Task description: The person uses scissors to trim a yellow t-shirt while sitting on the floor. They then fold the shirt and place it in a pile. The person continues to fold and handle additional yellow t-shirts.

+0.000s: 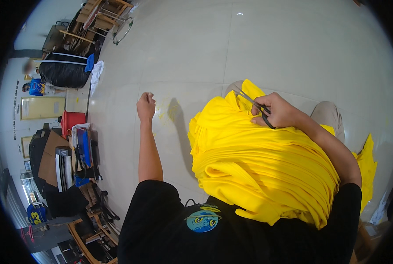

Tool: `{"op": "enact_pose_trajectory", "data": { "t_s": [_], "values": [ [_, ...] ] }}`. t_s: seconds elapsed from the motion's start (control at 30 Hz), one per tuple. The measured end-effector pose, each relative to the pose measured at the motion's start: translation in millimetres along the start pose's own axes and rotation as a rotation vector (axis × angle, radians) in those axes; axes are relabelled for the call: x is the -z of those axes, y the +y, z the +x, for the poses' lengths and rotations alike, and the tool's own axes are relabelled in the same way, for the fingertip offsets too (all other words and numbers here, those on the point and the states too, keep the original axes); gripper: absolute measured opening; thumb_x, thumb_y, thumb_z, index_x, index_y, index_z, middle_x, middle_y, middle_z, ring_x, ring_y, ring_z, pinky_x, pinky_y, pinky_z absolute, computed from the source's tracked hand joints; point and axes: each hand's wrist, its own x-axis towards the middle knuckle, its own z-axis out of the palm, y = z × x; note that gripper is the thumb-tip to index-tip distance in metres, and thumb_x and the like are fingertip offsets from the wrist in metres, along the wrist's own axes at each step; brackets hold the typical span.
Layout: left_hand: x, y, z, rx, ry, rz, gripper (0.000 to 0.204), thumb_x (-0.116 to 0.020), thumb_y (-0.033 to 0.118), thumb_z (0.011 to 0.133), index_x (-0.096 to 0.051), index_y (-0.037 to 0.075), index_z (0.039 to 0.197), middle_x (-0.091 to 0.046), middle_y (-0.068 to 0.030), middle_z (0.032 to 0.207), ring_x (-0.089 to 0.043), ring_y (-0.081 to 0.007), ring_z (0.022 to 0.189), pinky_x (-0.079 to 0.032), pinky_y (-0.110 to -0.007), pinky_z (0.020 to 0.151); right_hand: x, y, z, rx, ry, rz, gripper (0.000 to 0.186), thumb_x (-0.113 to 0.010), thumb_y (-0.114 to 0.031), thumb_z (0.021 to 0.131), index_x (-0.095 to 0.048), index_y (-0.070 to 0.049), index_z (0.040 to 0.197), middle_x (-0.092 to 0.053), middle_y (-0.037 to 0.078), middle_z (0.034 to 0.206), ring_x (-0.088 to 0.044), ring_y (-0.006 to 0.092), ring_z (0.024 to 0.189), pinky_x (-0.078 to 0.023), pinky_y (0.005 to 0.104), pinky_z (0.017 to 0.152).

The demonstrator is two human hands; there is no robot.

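A large heap of bunched, layered yellow fabric (pixel 262 171) lies over my lap. My right hand (pixel 271 112) is closed on black-handled scissors (pixel 244 94), whose blades point up-left across the upper edge of the fabric. My left hand (pixel 146 104) is raised out to the left, apart from the heap, with fingers curled together; what they hold, if anything, is too small to make out. Small yellow bits (pixel 168 112) lie on the floor near it.
Loose yellow fabric (pixel 365 171) lies at my right on the tiled floor (pixel 293 39). Along the left are a red bucket (pixel 73 122), stacked wooden furniture (pixel 91 17), a black bundle (pixel 64 72), chairs and boards. A person in blue (pixel 36 87) is in the background.
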Motion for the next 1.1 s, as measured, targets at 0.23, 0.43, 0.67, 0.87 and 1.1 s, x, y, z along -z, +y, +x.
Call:
{"op": "enact_pose_trajectory", "data": {
  "t_s": [0.23,0.43,0.67,0.87,1.1],
  "values": [
    [-8,54,5,-0.305,0.166,-0.148,0.03,-0.065,0.016,0.111,-0.066,0.003,0.138,-0.079,-0.0127,0.111,-0.076,-0.0249,0.098,-0.059,-0.04,0.086,-3,9,0,0.099,0.013,0.083,0.035,-0.089,-0.024,0.091,-0.078,-0.002,0.116,-0.065,0.002,0.084,-0.056,0.0126,0.074,-0.045,0.0313,0.068],
    [-33,204,-77,-0.409,-0.526,-0.393,0.036,-0.068,0.03,0.113,-0.071,0.001,0.132,-0.077,-0.009,0.115,-0.071,-0.0205,0.103,-0.057,-0.037,0.094,3,0,-6,0.132,-0.121,0.025,0.039,-0.087,-0.024,0.092,-0.078,-0.003,0.124,-0.072,0.008,0.096,-0.06,0.0162,0.083,-0.048,0.0329,0.074],
    [-68,256,-95,-0.314,-0.898,-0.188,0.037,-0.062,0.035,0.116,-0.074,0.001,0.124,-0.076,-0.0066,0.104,-0.066,-0.0157,0.096,-0.054,-0.033,0.089,-2,8,-10,0.181,-0.236,0.064,0.04,-0.08,-0.015,0.092,-0.076,-0.005,0.131,-0.071,0.007,0.107,-0.06,0.0181,0.089,-0.049,0.0342,0.079],
    [-65,222,-129,-0.354,-0.958,-0.412,0.038,-0.061,0.035,0.117,-0.075,0.0,0.118,-0.064,0.0007,0.087,-0.052,-0.0085,0.082,-0.048,-0.029,0.076,-1,10,-5,0.269,-0.291,0.085,0.043,-0.076,-0.013,0.091,-0.076,-0.008,0.134,-0.07,0.006,0.105,-0.061,0.0179,0.09,-0.05,0.034,0.081],
    [-52,242,-125,-0.41,-0.987,-0.11,0.038,-0.069,0.033,0.111,-0.075,-0.004,0.117,-0.075,-0.0152,0.091,-0.068,-0.0248,0.086,-0.056,-0.041,0.084,-7,-3,1,0.096,-0.468,0.034,0.049,-0.071,-0.013,0.087,-0.077,-0.01,0.136,-0.072,0.007,0.102,-0.062,0.0188,0.089,-0.052,0.0342,0.081]
  ]
}}
